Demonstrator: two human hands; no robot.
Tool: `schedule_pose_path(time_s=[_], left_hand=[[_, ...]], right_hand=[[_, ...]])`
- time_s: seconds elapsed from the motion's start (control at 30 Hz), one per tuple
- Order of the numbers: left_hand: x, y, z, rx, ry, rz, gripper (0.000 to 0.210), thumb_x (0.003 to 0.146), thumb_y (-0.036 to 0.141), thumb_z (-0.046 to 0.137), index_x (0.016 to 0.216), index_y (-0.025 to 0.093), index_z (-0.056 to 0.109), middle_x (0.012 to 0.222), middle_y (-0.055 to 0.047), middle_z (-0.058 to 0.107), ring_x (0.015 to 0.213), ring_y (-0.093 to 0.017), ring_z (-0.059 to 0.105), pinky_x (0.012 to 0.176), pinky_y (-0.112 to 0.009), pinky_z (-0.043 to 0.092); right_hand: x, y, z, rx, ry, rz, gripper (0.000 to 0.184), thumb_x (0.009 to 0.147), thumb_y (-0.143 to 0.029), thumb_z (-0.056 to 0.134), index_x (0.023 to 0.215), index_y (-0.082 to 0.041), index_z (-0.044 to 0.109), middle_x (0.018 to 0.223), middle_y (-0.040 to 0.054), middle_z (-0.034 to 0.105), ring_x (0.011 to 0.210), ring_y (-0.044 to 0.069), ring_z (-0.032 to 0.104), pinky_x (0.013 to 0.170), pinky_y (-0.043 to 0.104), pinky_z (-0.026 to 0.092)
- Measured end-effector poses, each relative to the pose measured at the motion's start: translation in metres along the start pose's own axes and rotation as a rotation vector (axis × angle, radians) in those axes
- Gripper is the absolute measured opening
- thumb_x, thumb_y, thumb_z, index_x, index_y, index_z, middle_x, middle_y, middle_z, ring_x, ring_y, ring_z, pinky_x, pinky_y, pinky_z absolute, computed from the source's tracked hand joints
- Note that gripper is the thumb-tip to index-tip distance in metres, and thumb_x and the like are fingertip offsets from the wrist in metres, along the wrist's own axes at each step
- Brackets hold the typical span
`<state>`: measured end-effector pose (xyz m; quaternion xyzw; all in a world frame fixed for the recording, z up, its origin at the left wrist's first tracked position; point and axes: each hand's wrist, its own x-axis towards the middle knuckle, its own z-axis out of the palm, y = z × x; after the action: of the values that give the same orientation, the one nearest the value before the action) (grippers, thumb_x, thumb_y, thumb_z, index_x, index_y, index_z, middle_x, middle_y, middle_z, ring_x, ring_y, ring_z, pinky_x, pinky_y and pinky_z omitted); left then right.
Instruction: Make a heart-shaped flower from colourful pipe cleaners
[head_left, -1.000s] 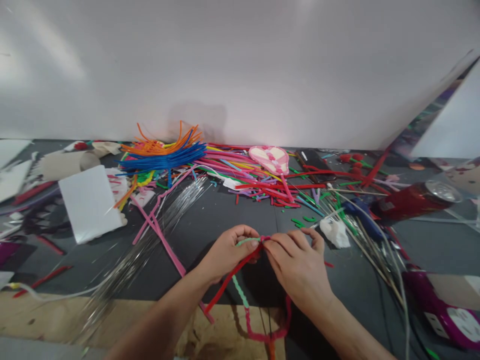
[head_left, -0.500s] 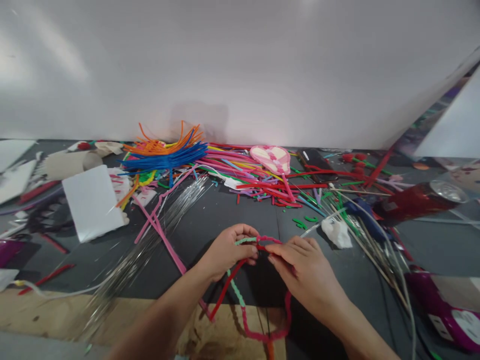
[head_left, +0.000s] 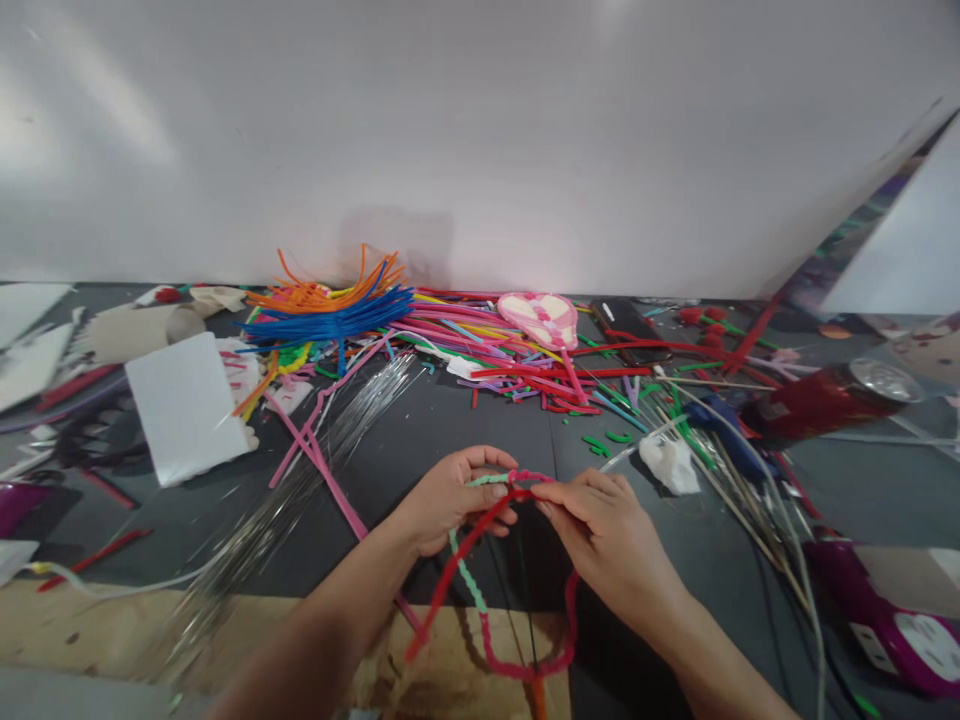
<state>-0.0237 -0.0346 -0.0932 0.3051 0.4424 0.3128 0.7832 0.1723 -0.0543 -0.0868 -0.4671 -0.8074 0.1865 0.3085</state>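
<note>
My left hand (head_left: 456,503) is closed on the upper left of a loop of twisted pipe cleaner (head_left: 519,670), mint green on the left and pink elsewhere. Between thumb and fingertips my right hand (head_left: 611,530) pinches a red pipe cleaner (head_left: 459,568) at the top of the loop. The red length crosses in front of my left fingers and slopes down to the left. Below my hands hangs the rest of the loop, with an orange piece (head_left: 538,697) at its bottom. My right fingertips hide where red meets pink.
Pipe cleaners in blue (head_left: 330,320), orange and pink are heaped at the back, beside a pink heart (head_left: 538,318). Thin wires (head_left: 300,480) lie at left near a white card (head_left: 184,408). At right are a red can (head_left: 832,400), sticks and a purple device (head_left: 885,615).
The red pipe cleaner has come out from under my left fingers and now passes in front of them, its lower end blurred. Both hands stay almost in place.
</note>
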Motion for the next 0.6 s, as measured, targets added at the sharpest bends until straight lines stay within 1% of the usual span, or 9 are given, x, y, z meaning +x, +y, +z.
schedule_pose_path(time_s=[0.17,0.27,0.33,0.43,0.5,0.6], left_hand=[[-0.001,0.001,0.005,0.084,0.025,0.051,0.041,0.059,0.024,0.079,0.092,0.015,0.055,0.072,0.002,0.062,0.055,-0.007,0.059,0.053,-0.019,0.051],[-0.001,0.002,0.008,0.116,0.038,0.068,0.040,0.058,0.023,0.079,0.089,0.014,0.054,0.067,0.004,0.061,0.051,-0.006,0.057,0.054,-0.021,0.051],[-0.001,0.002,0.009,0.116,0.051,0.062,0.041,0.057,0.022,0.079,0.088,0.014,0.054,0.066,0.004,0.061,0.050,-0.007,0.057,0.054,-0.022,0.051],[-0.001,0.002,0.009,0.090,0.074,0.028,0.041,0.056,0.021,0.078,0.088,0.015,0.053,0.068,0.002,0.063,0.052,-0.009,0.060,0.054,-0.023,0.051],[-0.001,0.002,0.009,0.081,0.085,0.001,0.036,0.059,0.021,0.075,0.088,0.016,0.054,0.068,0.001,0.064,0.053,-0.009,0.060,0.053,-0.022,0.050],[-0.001,0.003,0.009,0.082,0.078,-0.012,0.031,0.064,0.022,0.071,0.089,0.016,0.054,0.068,0.000,0.065,0.053,-0.008,0.058,0.051,-0.020,0.046]], right_hand=[[0.001,-0.001,0.000,-0.016,0.011,-0.009,0.018,0.089,-0.022,0.049,0.095,-0.022,0.067,0.070,0.0007,0.067,0.067,0.015,0.056,0.064,0.029,0.034],[0.001,-0.005,-0.002,-0.006,0.030,-0.012,0.017,0.089,-0.021,0.049,0.095,-0.022,0.066,0.069,0.0009,0.067,0.067,0.015,0.055,0.065,0.029,0.034],[0.001,-0.009,-0.003,0.013,0.020,-0.032,0.017,0.089,-0.020,0.050,0.095,-0.021,0.065,0.071,0.0006,0.067,0.067,0.014,0.055,0.066,0.029,0.035],[-0.001,-0.015,-0.003,0.015,-0.021,-0.137,0.016,0.088,-0.019,0.051,0.097,-0.020,0.064,0.080,0.0013,0.070,0.072,0.014,0.056,0.070,0.030,0.036],[-0.002,-0.019,0.000,-0.029,-0.020,-0.232,0.015,0.087,-0.020,0.052,0.097,-0.020,0.064,0.084,0.0019,0.071,0.074,0.014,0.055,0.072,0.031,0.036],[-0.004,-0.023,0.006,-0.141,0.016,-0.332,0.013,0.087,-0.019,0.055,0.094,-0.022,0.066,0.081,0.0005,0.071,0.074,0.014,0.055,0.072,0.033,0.034]])
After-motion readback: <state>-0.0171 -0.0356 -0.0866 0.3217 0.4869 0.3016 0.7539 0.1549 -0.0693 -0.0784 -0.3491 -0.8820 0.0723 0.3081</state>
